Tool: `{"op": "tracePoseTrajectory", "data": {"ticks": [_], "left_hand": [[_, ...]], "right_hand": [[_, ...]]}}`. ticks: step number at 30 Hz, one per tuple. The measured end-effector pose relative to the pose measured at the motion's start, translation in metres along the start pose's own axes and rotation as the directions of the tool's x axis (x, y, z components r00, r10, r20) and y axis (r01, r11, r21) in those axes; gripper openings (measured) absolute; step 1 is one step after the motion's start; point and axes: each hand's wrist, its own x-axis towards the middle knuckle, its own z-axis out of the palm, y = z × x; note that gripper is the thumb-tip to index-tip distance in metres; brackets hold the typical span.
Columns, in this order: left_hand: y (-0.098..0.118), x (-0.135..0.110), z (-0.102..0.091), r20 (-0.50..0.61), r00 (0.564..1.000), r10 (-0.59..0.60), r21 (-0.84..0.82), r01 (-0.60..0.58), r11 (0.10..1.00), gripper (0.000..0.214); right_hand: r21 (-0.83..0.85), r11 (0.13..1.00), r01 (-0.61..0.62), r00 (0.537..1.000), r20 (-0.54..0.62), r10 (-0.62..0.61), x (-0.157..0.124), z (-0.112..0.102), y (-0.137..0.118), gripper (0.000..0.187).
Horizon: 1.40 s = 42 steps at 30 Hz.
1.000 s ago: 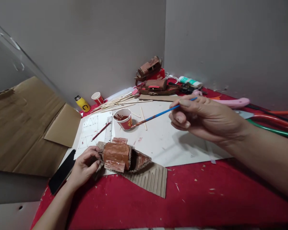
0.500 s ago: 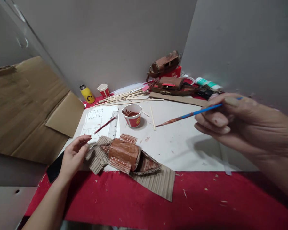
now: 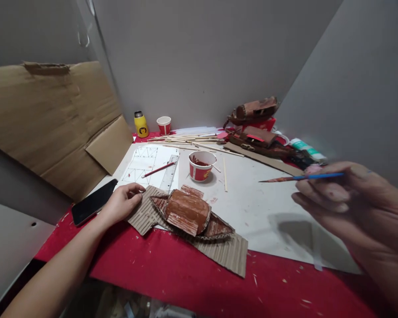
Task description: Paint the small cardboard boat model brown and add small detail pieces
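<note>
In the head view, a small boat (image 3: 187,211) lies on ridged cardboard (image 3: 139,218); left of the boat, the left hand (image 3: 123,202) is half open, gripping nothing; right of it, the right hand (image 3: 348,198) pinches a paintbrush (image 3: 290,179); behind it stands a paint cup (image 3: 200,172).

Model boat (image 3: 191,215): painted cardboard, v. glossy on top from where I stand. Corrugated cardboard (image 3: 225,255) under it: matt & ridged. Phone screen (image 3: 94,201) smooth, shiny blk. Thin sticks (image 3: 187,140): bare matt wood. Paint cup (image 3: 198,174): smooth paper, approx. satin.
</note>
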Motion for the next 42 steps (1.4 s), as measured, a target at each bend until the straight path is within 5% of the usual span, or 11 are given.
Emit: {"op": "tracePoseTrajectory", "data": {"ticks": [13,31,42], "left_hand": [[0.013,-0.025,0.017,-0.017,0.992,-0.124,-0.259,0.116,0.959,0.029],[0.023,-0.057,0.010,-0.019,0.933,-0.358,-0.554,0.289,0.781,0.056],[0.050,-0.067,0.063,-0.050,0.926,-0.373,-0.645,0.255,0.720,0.056]], "right_hand": [[0.046,0.999,0.017,0.995,0.097,-0.022,0.008,-0.009,0.000,0.026],[0.216,0.976,0.037,0.967,0.239,-0.090,-0.001,-0.009,-0.011,0.022],[0.217,0.971,0.101,0.958,0.242,-0.154,-0.003,-0.014,-0.019,0.025]]}}
